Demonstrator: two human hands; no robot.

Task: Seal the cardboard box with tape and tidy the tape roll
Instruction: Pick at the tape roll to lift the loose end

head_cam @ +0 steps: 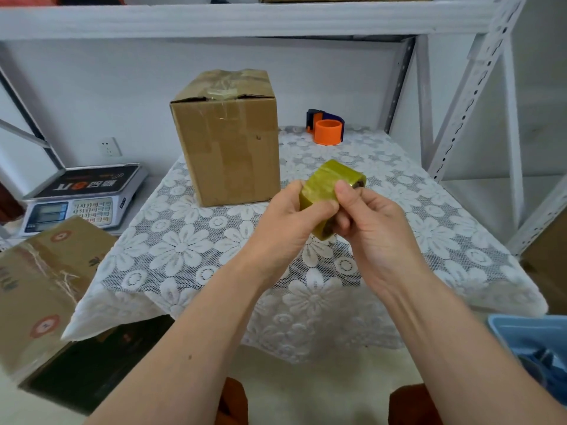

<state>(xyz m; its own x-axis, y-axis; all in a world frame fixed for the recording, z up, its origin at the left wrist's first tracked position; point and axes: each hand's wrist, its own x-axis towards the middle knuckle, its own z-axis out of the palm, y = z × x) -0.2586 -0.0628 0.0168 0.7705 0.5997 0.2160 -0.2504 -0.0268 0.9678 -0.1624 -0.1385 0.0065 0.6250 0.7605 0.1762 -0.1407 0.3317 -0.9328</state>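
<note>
A tall brown cardboard box [228,139] stands upright at the back of the lace-covered table [171,262], its top flaps closed with some crumpled clear tape on them. In front of it, above the table, I hold a yellowish roll of clear tape [325,187] with both hands. My left hand [285,228] grips the roll's left side, thumb on its outer face. My right hand [371,228] holds the right side, thumb pressing on the roll's surface and fingers tucked under it.
An orange and blue tape dispenser [326,127] sits at the table's back right. A digital scale [82,197] lies to the left, a larger taped box [40,289] at lower left, a blue bin [534,348] at lower right. White metal shelving [469,87] frames the table.
</note>
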